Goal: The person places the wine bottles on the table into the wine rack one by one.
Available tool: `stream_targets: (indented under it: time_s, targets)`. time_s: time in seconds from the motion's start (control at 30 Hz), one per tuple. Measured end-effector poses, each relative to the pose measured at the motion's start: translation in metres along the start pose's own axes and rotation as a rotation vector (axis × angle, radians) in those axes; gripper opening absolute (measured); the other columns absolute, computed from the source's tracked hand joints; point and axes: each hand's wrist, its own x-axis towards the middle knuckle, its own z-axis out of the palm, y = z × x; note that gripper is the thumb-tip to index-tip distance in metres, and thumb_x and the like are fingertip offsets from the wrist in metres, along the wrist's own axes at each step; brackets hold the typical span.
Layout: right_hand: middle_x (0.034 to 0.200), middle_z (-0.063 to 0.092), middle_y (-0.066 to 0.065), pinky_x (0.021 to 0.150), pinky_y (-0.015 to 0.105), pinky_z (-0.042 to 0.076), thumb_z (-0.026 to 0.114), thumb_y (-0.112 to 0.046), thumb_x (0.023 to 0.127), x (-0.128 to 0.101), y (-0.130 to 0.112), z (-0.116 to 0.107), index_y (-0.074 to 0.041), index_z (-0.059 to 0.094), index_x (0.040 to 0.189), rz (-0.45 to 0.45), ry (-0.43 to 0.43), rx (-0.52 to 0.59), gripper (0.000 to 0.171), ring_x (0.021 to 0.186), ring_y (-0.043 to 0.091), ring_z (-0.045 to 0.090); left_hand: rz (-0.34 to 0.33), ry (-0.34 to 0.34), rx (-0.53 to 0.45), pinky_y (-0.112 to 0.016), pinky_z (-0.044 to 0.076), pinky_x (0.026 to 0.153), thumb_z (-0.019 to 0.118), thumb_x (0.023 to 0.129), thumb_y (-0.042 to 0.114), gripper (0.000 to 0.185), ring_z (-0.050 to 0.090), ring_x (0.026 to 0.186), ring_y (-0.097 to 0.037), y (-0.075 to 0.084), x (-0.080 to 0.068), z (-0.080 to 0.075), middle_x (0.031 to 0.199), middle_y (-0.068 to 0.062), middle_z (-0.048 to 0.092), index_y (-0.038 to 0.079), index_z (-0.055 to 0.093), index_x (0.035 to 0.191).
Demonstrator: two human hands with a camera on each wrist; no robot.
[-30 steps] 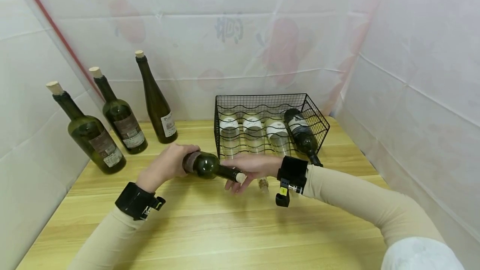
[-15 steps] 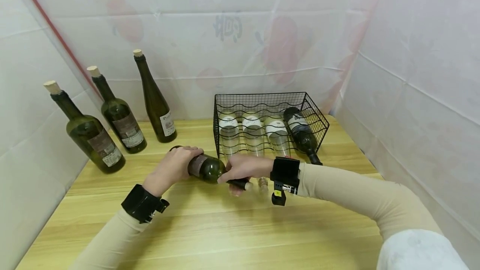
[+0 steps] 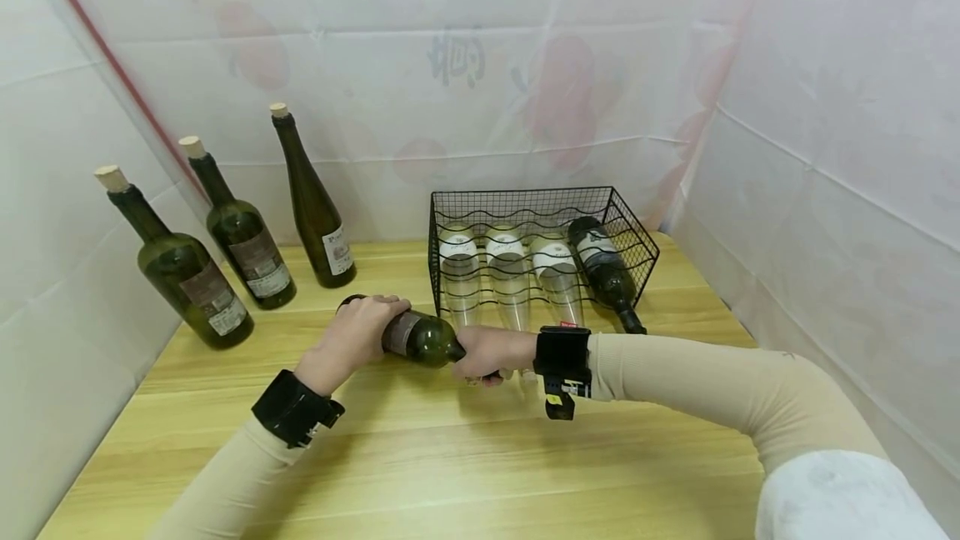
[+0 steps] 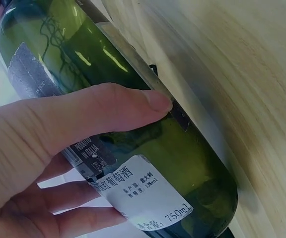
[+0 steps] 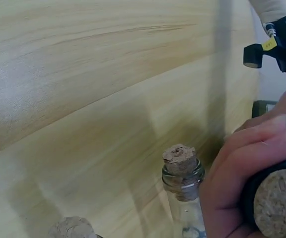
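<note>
Partly hidden bottle neck (image 3: pixel 480 373) under right hand (image 3: pixel 489 352)

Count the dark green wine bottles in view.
5: three upright bottles at the table's back left, one dark bottle in the wire rack, one held bottle in both hands.

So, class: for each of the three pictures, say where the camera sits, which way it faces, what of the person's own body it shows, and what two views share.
Head: worn on the head, looking forward and down at the table; shows both forearms, left hand and right hand.
Left wrist: close beside the left hand, facing the green bottle; shows thumb and fingers round its body.
Right wrist: low over the table, facing the bottle's cork; shows fingers round the neck.
Shared: head and left wrist views both show the green bottle in the left hand.
</note>
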Motion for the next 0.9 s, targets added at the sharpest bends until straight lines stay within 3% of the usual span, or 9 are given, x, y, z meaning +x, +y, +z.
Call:
stream_targets:
  time_s: [0.27,0.4,0.57,0.73,0.9]
  targets:
    - [0.061,0.039,0.001,0.054,0.033,0.029,0.054,-0.01,0.106,-0.005,0.007,0.004,-0.01,0.052,0.078,-0.058,0.057,-0.047,0.027,0.052,0.017,0.029,0.011,0.029,0.055,-0.046,0.06,0.061,0.089,0.054,-0.008,0.064,0.074,0.085,-0.033,0.004,-0.002,0.001,0.104,-0.005,0.078,0.013,0.073,0.112]
    - [0.064,0.04,0.002,0.057,0.035,0.028,0.053,-0.009,0.106,-0.009,0.009,0.003,-0.011,0.051,0.079,-0.065,0.069,-0.044,0.027,0.055,0.019,0.028,-0.016,0.038,0.096,-0.048,0.06,0.06,0.092,0.055,-0.004,0.07,0.074,0.095,-0.036,0.007,-0.002,-0.001,0.115,-0.006,0.078,0.015,0.073,0.119]
    - [0.061,0.045,-0.001,0.05,0.028,0.03,0.056,-0.004,0.099,-0.012,0.009,0.0,-0.001,0.062,0.084,-0.084,0.1,-0.045,0.016,0.049,0.014,0.031,-0.043,0.056,0.118,-0.051,0.061,0.065,0.095,0.056,0.003,0.074,0.072,0.108,-0.037,0.01,-0.001,-0.007,0.125,-0.007,0.075,0.016,0.072,0.126]
    - [0.058,0.047,-0.003,0.044,0.026,0.032,0.059,-0.003,0.096,-0.019,0.006,-0.004,0.006,0.067,0.1,-0.082,0.113,-0.028,0.013,0.043,0.01,0.033,-0.028,0.103,0.099,-0.054,0.063,0.076,0.097,0.057,0.007,0.082,0.07,0.114,-0.039,0.014,-0.001,-0.014,0.129,-0.013,0.073,0.013,0.068,0.133]
    - [0.059,0.04,-0.002,0.047,0.029,0.031,0.058,-0.008,0.101,-0.027,0.004,-0.008,-0.006,0.059,0.097,-0.069,0.123,-0.025,0.005,0.046,0.013,0.029,-0.109,0.119,-0.018,-0.065,0.059,0.089,0.1,0.054,0.005,0.101,0.061,0.125,-0.049,0.011,-0.007,-0.026,0.141,-0.026,0.061,0.008,0.056,0.146]
